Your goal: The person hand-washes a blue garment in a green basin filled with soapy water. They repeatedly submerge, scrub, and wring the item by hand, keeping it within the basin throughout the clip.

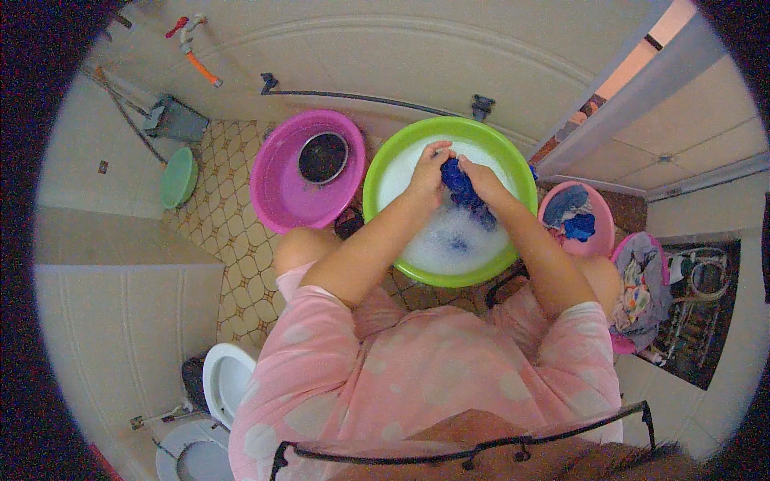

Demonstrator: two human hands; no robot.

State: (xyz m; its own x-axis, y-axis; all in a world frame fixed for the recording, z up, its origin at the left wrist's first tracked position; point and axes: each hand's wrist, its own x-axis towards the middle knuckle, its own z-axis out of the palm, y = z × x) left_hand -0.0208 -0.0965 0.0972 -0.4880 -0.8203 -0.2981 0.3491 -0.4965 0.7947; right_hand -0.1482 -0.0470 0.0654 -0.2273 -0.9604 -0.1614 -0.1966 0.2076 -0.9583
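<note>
A large lime-green basin (449,280) stands in front of me, full of white, sudsy water (437,252). Over its middle, a dark blue cloth (463,191) is bunched between my two hands and hangs down into the foam. My left hand (430,172) closes on the cloth from the left, fingers curled at its top end. From the other side my right hand (483,178) grips the same bunch, close beside the left. The cloth's lower end lies in the suds, and another bluish patch shows through the foam nearer me. What garment it is, I cannot tell.
Left of the green basin is a magenta basin (269,188) holding a round, dark-bottomed pan (322,158). A pink basin (605,210) with blue clothes and a heaped laundry basket (642,276) stand at right. A wall tap (189,36), a mint basin (180,178) and a toilet (228,381) are farther left.
</note>
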